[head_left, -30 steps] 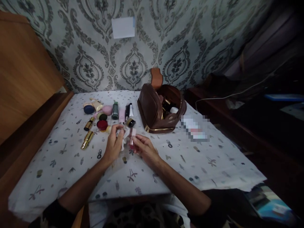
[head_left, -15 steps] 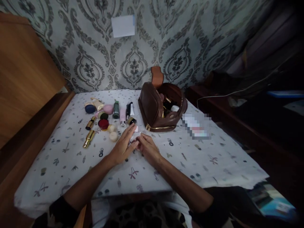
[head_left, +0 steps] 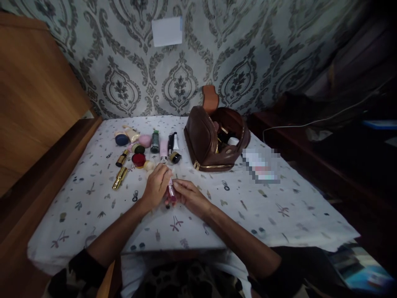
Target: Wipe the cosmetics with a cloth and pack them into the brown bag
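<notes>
Just above the cloth, my left hand (head_left: 156,185) is closed around the upper end of a slim pink lip gloss tube (head_left: 171,192). The fingers of my right hand (head_left: 190,196) are closed on its lower part, so the tube is gripped from both sides and partly hidden. Just beyond my left hand are a pale round jar (head_left: 149,165), a red jar (head_left: 138,159) and a pink tube (head_left: 163,150). A black jar with a gold band (head_left: 175,157) lies past my fingertips.
An open brown cosmetic bag (head_left: 204,142) holding several items stands at the back. Two gold lipstick tubes (head_left: 119,179) lie on the left, near a green bottle (head_left: 155,141) and a pink sponge (head_left: 144,140). A blurred-out flat object (head_left: 260,165) lies right of the bag.
My left hand has turned and closed over the tube's upper end. The tube's pink part now shows between my hands. The view has shifted slightly.
</notes>
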Demonstrator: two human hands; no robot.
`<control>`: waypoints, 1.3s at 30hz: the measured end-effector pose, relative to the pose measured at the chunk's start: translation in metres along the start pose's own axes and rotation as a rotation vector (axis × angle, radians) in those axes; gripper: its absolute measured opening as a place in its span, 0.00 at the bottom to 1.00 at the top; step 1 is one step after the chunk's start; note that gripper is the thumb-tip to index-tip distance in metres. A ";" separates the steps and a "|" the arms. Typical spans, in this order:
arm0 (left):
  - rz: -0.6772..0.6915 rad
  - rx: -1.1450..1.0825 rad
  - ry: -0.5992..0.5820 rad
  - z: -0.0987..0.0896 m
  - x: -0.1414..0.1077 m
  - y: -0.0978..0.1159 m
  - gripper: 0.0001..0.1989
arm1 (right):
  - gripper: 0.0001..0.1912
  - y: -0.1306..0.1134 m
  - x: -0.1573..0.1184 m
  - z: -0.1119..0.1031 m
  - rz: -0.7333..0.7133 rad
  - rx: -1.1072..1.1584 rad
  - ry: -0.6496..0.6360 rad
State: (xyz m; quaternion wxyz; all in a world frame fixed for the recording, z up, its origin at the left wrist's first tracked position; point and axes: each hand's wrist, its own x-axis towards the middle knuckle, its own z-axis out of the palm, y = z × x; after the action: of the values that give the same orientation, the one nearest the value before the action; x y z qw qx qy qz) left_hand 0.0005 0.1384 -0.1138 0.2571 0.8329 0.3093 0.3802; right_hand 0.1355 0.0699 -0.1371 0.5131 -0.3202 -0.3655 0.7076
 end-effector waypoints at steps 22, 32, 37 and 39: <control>0.108 0.041 0.032 0.006 -0.005 0.000 0.16 | 0.15 0.003 0.000 -0.003 -0.151 -0.018 0.148; -0.110 -0.166 0.226 -0.009 0.000 0.002 0.15 | 0.32 0.003 0.004 -0.001 -0.075 0.035 0.084; 0.129 -0.045 0.051 0.000 -0.002 0.003 0.15 | 0.24 0.005 0.007 -0.006 -0.192 -0.163 0.225; 0.125 -0.014 0.003 0.002 -0.002 0.001 0.14 | 0.21 0.006 0.006 -0.007 -0.220 -0.262 0.227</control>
State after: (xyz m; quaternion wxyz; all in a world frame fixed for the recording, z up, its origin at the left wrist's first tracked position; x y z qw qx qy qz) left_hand 0.0014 0.1363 -0.1149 0.2381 0.8483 0.2542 0.3989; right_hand 0.1368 0.0755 -0.1466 0.5790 -0.4203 -0.4269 0.5530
